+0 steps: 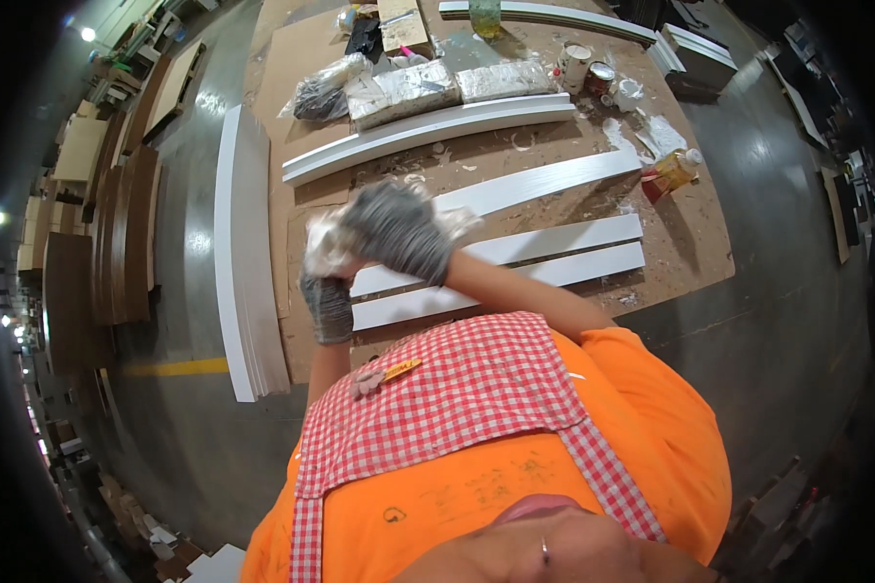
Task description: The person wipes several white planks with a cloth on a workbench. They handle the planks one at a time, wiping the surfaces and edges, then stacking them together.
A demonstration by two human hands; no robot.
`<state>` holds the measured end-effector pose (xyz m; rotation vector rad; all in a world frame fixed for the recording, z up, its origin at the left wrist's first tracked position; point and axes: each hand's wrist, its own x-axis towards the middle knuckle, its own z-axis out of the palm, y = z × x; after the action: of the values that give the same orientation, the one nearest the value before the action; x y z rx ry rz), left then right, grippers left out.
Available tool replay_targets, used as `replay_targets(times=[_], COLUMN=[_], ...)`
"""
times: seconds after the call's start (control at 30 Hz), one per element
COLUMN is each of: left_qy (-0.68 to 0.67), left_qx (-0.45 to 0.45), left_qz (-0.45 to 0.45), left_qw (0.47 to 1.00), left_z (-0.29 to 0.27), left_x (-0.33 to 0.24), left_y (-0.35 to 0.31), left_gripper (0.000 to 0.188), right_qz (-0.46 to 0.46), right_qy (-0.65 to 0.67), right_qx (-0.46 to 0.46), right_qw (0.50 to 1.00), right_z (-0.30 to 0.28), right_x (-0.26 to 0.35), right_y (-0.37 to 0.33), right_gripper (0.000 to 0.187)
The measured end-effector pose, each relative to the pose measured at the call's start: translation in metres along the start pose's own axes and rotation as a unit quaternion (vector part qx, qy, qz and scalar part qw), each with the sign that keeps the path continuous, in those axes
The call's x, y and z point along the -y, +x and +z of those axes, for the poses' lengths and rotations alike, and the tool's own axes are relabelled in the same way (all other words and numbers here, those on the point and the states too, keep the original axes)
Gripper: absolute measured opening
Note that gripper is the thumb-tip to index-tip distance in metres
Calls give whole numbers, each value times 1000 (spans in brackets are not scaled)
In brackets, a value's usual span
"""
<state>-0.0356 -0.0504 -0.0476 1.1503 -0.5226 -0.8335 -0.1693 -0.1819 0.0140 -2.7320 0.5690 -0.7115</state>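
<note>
Head view: the R hand (397, 228), in a grey glove, was closed over a wad of white cloth (329, 248), w/ cloth poking out either side; fingers were blurred, so couldn't tell how tight. The L hand (327, 309), also gloved, sat just below & to the left, up against the cloth's lower end; it looked curled, but couldn't tell what it gripped, fingers mostly hidden. Three white strips lay flat, long axes running L to R w/ a slight rise to the right: upper strip (554, 183), middle strip (583, 235), lower strip (593, 266). Most of their length lay to the right of the cloth, left ends at or under the hands; couldn't tell if cloth touched them. R hand was nearer the upper & middle strips, its bare forearm crossing over the middle & lower ones; L hand was nearest the lower strip's left end. Surface: brown table (685, 238), blotched w/ white & dark marks. Beyond the strips were a long white trim piece (428, 136), wrapped blocks (403, 92), a plastic bag (326, 92) & cans (574, 68), plus a bottle (669, 177) of reddish liquid nr the right edge. Room: grey floor (787, 301), tall white boards (238, 253) just beside the table's left edge, brown panels (126, 233) farther left
</note>
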Motion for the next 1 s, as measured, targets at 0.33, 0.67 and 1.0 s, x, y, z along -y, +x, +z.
replay_targets(times=[0.33, 0.67, 1.0], left_qy=[230, 251, 263], left_qx=[-207, -188, -188], left_qz=[126, 124, 175], left_qw=[943, 942, 930], left_z=[3, -15, -42], left_x=[-95, -76, -64], left_y=[-46, -44, -51], left_gripper=[30, 29, 31], right_qz=[120, 356, 337], right_qy=[120, -179, -329], right_qx=[112, -106, 40], right_qw=[979, 911, 881], right_z=[-18, -19, -37], right_x=[20, -298, -357], right_y=[-41, -217, -200], right_gripper=[32, 22, 27])
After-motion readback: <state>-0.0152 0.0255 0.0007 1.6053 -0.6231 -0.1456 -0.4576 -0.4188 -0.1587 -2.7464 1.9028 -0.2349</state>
